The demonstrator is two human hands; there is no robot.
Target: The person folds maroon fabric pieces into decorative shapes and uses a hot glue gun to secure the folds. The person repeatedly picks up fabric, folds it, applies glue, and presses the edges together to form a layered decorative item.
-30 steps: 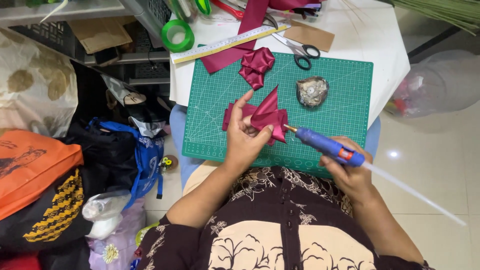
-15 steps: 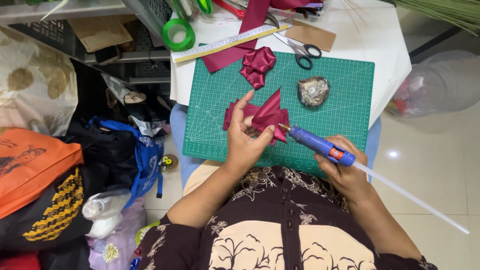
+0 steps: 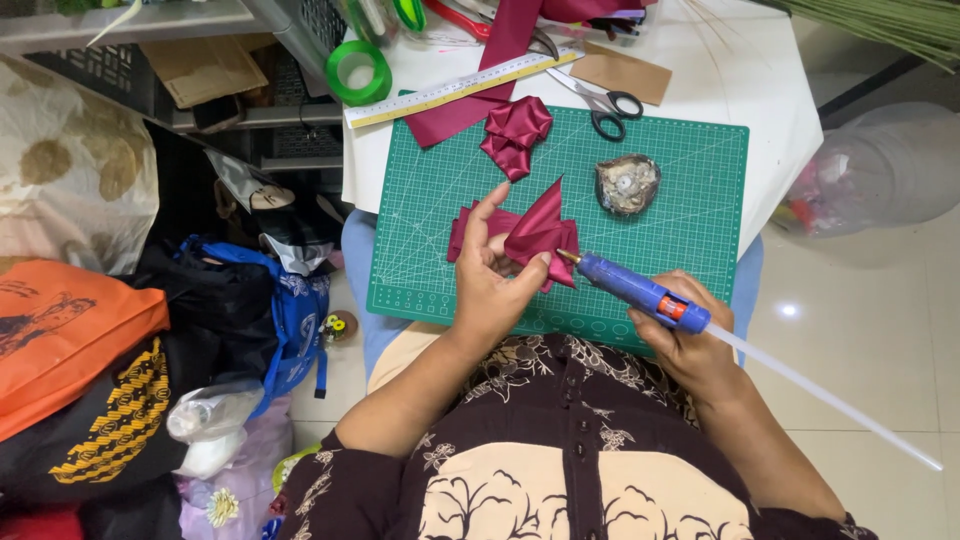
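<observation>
Left hand (image 3: 497,285) has its grip pinched on a folded maroon ribbon piece (image 3: 535,232), thumb and fingers clamping the folds just above the green cutting mat (image 3: 690,225). Right hand (image 3: 685,340) has its grip wrapped round a blue glue gun (image 3: 640,290); the nozzle sits just beside the left thumb, at the ribbon's lower edge. A clear glue stick (image 3: 830,398) trails out behind the right grip.

Risks, as judged:
- Nozzle very near the left thumb; a small slip probably means hot glue on skin.
- The pinch holds several folds at once. If it eases while glue goes in, the folds likely spring open and the shape is lost.
- Too much glue could seep through the fabric onto the mat, or onto the fingers underneath.
- The long stick hangs beyond the worktop edge and may snag on the sleeve, jerking the nozzle.

A finished ribbon bow (image 3: 515,133) lies beyond the left grip, scissors (image 3: 600,100) farther on.
</observation>
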